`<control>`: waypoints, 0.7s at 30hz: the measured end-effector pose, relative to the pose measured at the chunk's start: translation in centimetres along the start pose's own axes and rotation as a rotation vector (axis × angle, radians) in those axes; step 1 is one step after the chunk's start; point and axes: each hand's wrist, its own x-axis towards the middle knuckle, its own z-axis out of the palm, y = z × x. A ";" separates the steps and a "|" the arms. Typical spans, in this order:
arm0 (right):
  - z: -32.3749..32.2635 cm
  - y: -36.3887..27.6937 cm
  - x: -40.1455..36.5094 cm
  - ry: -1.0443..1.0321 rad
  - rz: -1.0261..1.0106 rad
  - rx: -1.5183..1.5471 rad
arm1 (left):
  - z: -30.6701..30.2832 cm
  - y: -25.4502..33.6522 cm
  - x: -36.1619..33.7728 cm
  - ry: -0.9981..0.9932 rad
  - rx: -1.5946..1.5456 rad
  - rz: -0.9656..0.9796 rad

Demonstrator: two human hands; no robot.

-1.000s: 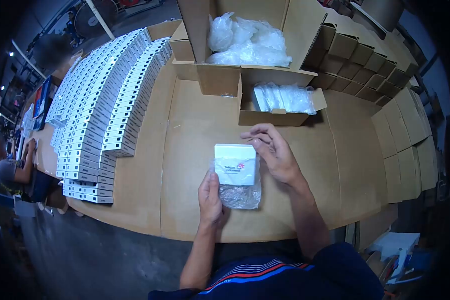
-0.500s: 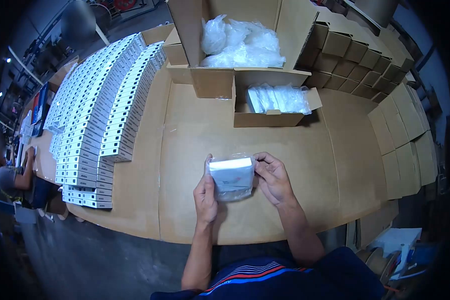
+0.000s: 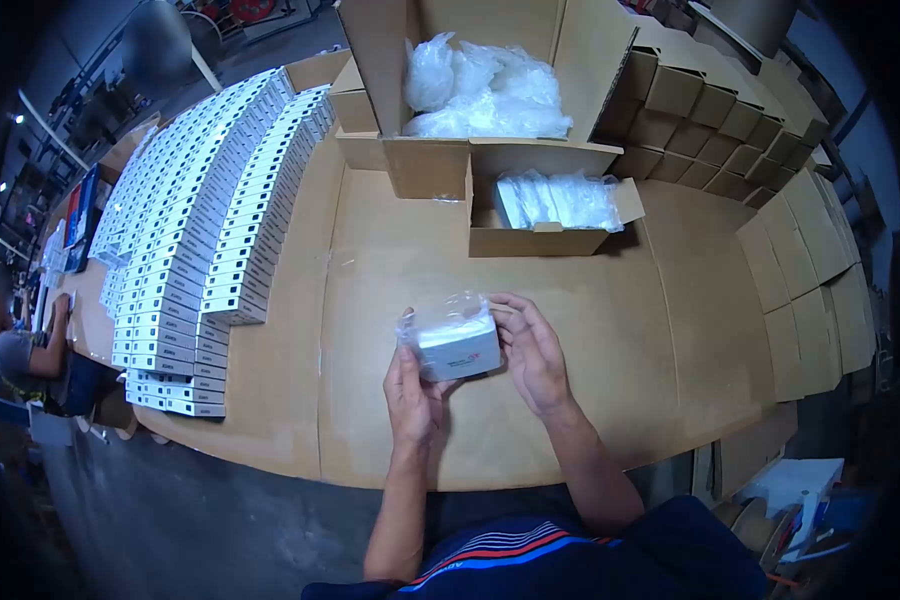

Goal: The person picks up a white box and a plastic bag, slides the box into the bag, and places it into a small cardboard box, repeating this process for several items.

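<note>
A small white box (image 3: 462,356) in a clear plastic bag (image 3: 460,306) is held above the cardboard-covered table. My left hand (image 3: 411,397) grips its left side, thumb in front and the other fingers partly hidden behind. On the right, my right hand (image 3: 536,362) has its bent fingers against the box's right edge and the bag; some fingertips are hidden. The bag bunches up over the top of the box, and small print shows on the face toward me. Farther back, an open carton (image 3: 536,243) contains a row of similar plastic-wrapped white boxes (image 3: 560,203).
Long stacks of white boxes (image 3: 175,260) line the left. A large open carton (image 3: 485,22) with clear plastic bags (image 3: 490,88) stands at the back. Brown cartons (image 3: 705,120) are piled at right. Another person (image 3: 35,350) sits at far left.
The wrapped box has tilted, bringing its printed face into clearer view and the loose plastic to the top. My right hand has moved slightly left and up along its edge.
</note>
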 end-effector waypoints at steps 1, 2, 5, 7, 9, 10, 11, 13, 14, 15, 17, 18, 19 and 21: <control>0.2 0.3 -0.1 -0.017 -0.067 -0.109 | 0.0 0.0 0.0 -0.007 0.020 0.002; 0.3 0.8 -0.3 -0.033 -0.131 -0.219 | 0.3 0.2 -0.1 -0.010 0.039 0.003; -0.5 1.9 -0.5 -0.062 -0.107 -0.290 | -0.1 -0.5 -0.1 -0.035 0.168 0.056; -0.8 2.0 -0.6 -0.093 -0.075 -0.273 | 0.2 -0.4 -0.2 -0.050 0.312 0.079; -1.4 1.7 -0.6 -0.140 -0.077 -0.302 | -0.4 -0.5 -0.1 0.010 0.266 0.006; -1.8 1.5 -0.6 -0.169 -0.094 -0.335 | -0.5 -0.4 -0.1 0.004 0.243 -0.008; -2.2 1.3 -0.5 -0.197 -0.114 -0.368 | -0.5 -0.4 0.0 -0.004 0.219 -0.022; -2.1 0.1 -0.8 -0.197 -0.049 -0.432 | -0.1 0.2 -0.2 -0.030 0.249 -0.017; -2.2 -0.2 -0.7 -0.223 -0.046 -0.485 | 0.1 0.4 -0.2 -0.044 0.265 -0.014; -2.2 -0.5 -0.6 -0.249 -0.043 -0.538 | 0.2 0.3 -0.2 -0.034 0.262 0.005; -1.9 -1.1 -0.6 -0.232 -0.070 -0.578 | 0.3 0.0 -0.1 -0.011 0.256 0.042; -1.8 -1.2 -0.7 -0.225 -0.081 -0.597 | -0.1 -0.1 0.0 -0.008 0.253 0.014; -1.8 -0.9 -0.8 -0.153 -0.073 -0.488 | -0.6 -0.2 0.1 -0.004 0.251 -0.015; -1.8 -0.1 -0.9 -0.011 -0.059 -0.271 | -0.9 -0.2 0.1 0.021 0.229 -0.033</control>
